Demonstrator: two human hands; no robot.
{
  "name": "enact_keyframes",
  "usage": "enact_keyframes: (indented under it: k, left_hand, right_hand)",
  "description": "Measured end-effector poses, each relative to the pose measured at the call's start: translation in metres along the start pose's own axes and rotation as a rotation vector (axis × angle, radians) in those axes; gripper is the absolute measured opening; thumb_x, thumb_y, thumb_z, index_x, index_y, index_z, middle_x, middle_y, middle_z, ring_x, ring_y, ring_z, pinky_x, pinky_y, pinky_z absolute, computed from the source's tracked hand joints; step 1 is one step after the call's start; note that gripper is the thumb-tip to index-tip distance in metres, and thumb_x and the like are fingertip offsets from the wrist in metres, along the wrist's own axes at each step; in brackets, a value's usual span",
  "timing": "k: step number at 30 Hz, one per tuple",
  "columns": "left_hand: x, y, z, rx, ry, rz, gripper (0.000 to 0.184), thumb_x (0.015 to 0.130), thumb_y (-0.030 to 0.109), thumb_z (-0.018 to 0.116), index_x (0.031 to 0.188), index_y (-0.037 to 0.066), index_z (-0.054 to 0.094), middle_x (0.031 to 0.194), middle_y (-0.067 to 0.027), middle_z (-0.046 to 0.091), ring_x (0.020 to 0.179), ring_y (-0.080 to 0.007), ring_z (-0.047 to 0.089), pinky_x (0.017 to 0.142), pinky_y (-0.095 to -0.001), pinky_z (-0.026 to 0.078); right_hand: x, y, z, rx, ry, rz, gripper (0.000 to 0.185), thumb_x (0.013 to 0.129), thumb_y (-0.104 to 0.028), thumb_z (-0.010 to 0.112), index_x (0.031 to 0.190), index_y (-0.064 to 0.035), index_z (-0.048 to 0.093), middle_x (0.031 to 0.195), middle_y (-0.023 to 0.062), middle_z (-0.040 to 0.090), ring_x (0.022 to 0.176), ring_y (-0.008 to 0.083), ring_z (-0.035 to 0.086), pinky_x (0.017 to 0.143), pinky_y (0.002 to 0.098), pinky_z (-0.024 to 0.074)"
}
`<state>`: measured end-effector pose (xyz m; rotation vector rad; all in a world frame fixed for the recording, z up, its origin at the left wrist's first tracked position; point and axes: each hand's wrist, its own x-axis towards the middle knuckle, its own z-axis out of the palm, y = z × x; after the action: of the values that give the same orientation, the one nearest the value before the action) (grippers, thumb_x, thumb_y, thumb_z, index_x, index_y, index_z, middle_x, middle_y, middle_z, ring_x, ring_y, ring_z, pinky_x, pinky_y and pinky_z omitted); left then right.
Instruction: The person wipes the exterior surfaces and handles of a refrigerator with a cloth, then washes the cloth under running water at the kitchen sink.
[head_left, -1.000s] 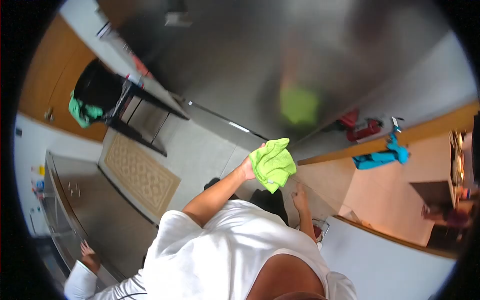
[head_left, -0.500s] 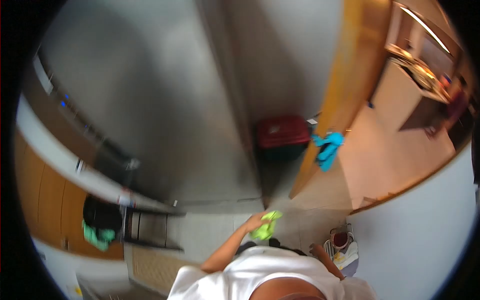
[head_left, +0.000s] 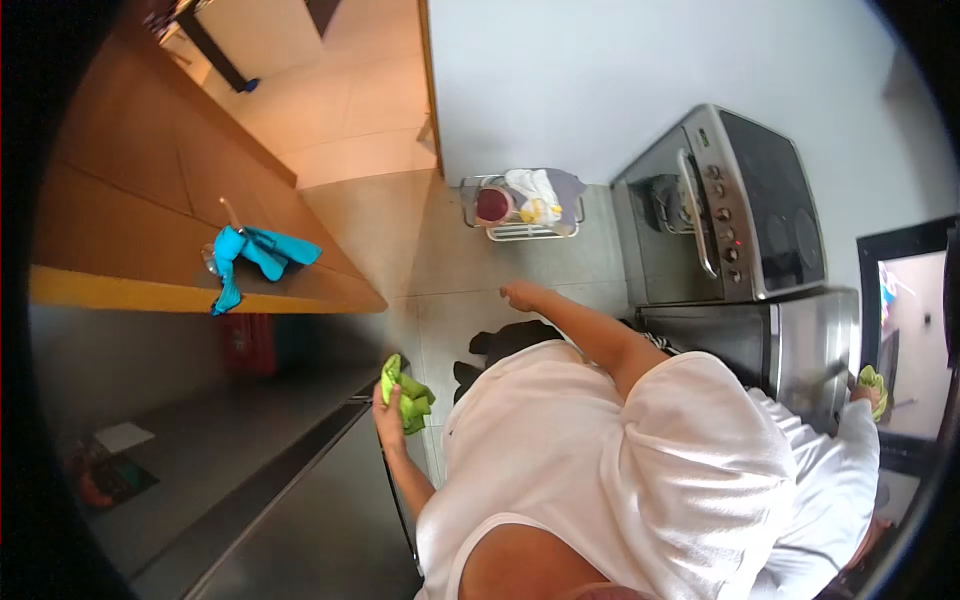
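Note:
My left hand (head_left: 390, 408) grips a bright green cloth (head_left: 412, 402), its fingers closed round the bunched fabric. It is beside the edge of a dark grey metal panel (head_left: 310, 510), with a small gap or light contact that I cannot tell apart. My right hand (head_left: 522, 294) hangs in front of my body over the tiled floor, holding nothing, its fingers loosely bent and apart. Nearest to it stands a low wire rack (head_left: 535, 232) carrying a dark red container (head_left: 493, 205) and white, yellow and grey cloths (head_left: 540, 195).
A brown wooden door (head_left: 150, 190) at left has a blue cloth (head_left: 262, 252) tied at its handle. A red box (head_left: 245, 342) sits behind it. At right are a stove (head_left: 745, 210) and another person's hand (head_left: 862, 395) with a green cloth (head_left: 873, 388).
The view has swung to the right, bringing the stove and another person into sight. The green cloth stays in my left hand, now beside the metal panel's edge. My right hand has come forward.

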<state>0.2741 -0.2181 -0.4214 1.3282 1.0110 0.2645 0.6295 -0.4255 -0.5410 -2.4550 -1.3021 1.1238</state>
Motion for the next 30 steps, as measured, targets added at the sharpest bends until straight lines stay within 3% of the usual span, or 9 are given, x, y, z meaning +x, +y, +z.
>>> enact_keyframes:
  k: [5, 9, 14, 17, 18, 22, 25, 28, 30]
  left_hand:
    - [0.001, 0.052, 0.011, -0.035, -0.068, -0.007, 0.031, 0.090, 0.016, 0.064, 0.117, 0.002, 0.058, 0.103, -0.0047, 0.060, 0.092, -0.0142, 0.055, 0.083, -0.0287, 0.044]
    - [0.018, 0.062, 0.027, 0.087, -0.064, 0.102, 0.027, 0.083, 0.011, 0.070, 0.105, 0.004, 0.058, 0.095, -0.0028, 0.061, 0.084, -0.0119, 0.055, 0.078, -0.0268, 0.046]
    - [0.035, 0.069, 0.051, 0.114, 0.159, 0.070, 0.034, 0.082, 0.033, 0.075, 0.093, 0.002, 0.065, 0.078, -0.0038, 0.064, 0.068, -0.0120, 0.057, 0.064, -0.0297, 0.048]
    - [0.045, 0.088, 0.060, -0.013, 0.186, 0.077, 0.034, 0.083, 0.034, 0.074, 0.088, 0.001, 0.068, 0.075, -0.0027, 0.065, 0.067, -0.0097, 0.057, 0.062, -0.0291, 0.048]
    - [0.046, 0.099, 0.063, -0.110, 0.165, 0.035, 0.034, 0.084, 0.034, 0.072, 0.087, 0.000, 0.068, 0.074, -0.0026, 0.065, 0.065, -0.0095, 0.056, 0.061, -0.0294, 0.047]
    - [0.089, 0.121, 0.062, -0.191, 0.204, 0.009, 0.033, 0.085, 0.034, 0.070, 0.084, 0.001, 0.066, 0.072, -0.0019, 0.064, 0.063, -0.0097, 0.056, 0.059, -0.0286, 0.046]
    - [0.124, 0.160, 0.080, -0.241, 0.270, 0.035, 0.032, 0.084, 0.034, 0.071, 0.082, 0.003, 0.065, 0.071, -0.0020, 0.062, 0.064, -0.0099, 0.056, 0.058, -0.0288, 0.046]
    - [0.173, 0.188, 0.098, -0.193, 0.227, 0.132, 0.030, 0.084, 0.033, 0.072, 0.084, 0.004, 0.064, 0.073, -0.0016, 0.062, 0.063, -0.0097, 0.055, 0.057, -0.0275, 0.046]
    - [0.205, 0.205, 0.110, -0.212, 0.199, 0.204, 0.028, 0.084, 0.031, 0.072, 0.084, 0.005, 0.063, 0.073, -0.0005, 0.060, 0.061, -0.0094, 0.054, 0.056, -0.0269, 0.045]
  right_hand:
    - [-0.061, 0.057, 0.053, 0.042, -0.120, 0.275, 0.039, 0.080, -0.015, 0.060, 0.119, -0.0141, 0.061, 0.109, 0.0197, 0.065, 0.102, 0.0397, 0.060, 0.089, 0.0472, 0.0475]
    - [-0.112, 0.071, 0.070, 0.101, -0.082, 0.288, 0.041, 0.081, -0.023, 0.069, 0.117, -0.0077, 0.059, 0.107, 0.0181, 0.066, 0.102, 0.0360, 0.061, 0.086, 0.0446, 0.0486]
    - [-0.093, 0.182, 0.181, 0.157, -0.175, 0.105, 0.033, 0.086, -0.024, 0.060, 0.113, -0.0045, 0.062, 0.103, 0.0206, 0.066, 0.095, 0.0369, 0.063, 0.080, 0.0427, 0.0487]
    - [-0.106, 0.065, 0.048, 0.091, -0.212, 0.252, 0.038, 0.088, -0.032, 0.057, 0.113, -0.0039, 0.062, 0.105, 0.0212, 0.067, 0.098, 0.0356, 0.064, 0.083, 0.0431, 0.0488]
    - [-0.081, 0.104, 0.074, 0.052, -0.161, 0.086, 0.035, 0.087, -0.025, 0.058, 0.115, -0.0048, 0.061, 0.097, 0.0204, 0.068, 0.088, 0.0317, 0.067, 0.076, 0.0425, 0.0526]
    - [0.003, 0.101, -0.001, 0.243, -0.166, 0.282, 0.033, 0.083, -0.014, 0.061, 0.115, -0.0078, 0.063, 0.091, 0.0179, 0.069, 0.067, 0.0281, 0.068, 0.054, 0.0380, 0.0536]
    - [0.069, 0.116, -0.068, 0.362, -0.002, 0.211, 0.040, 0.078, -0.022, 0.068, 0.114, -0.0061, 0.064, 0.098, 0.0162, 0.069, 0.080, 0.0292, 0.068, 0.064, 0.0384, 0.0559]
    - [0.120, 0.124, -0.155, 0.114, 0.187, -0.021, 0.043, 0.075, -0.025, 0.068, 0.113, -0.0049, 0.064, 0.100, 0.0164, 0.068, 0.093, 0.0302, 0.065, 0.081, 0.0400, 0.0528]
    - [0.142, 0.098, -0.232, 0.117, 0.118, 0.038, 0.044, 0.079, -0.028, 0.068, 0.117, -0.0074, 0.062, 0.110, 0.0177, 0.065, 0.103, 0.0321, 0.062, 0.089, 0.0428, 0.0486]
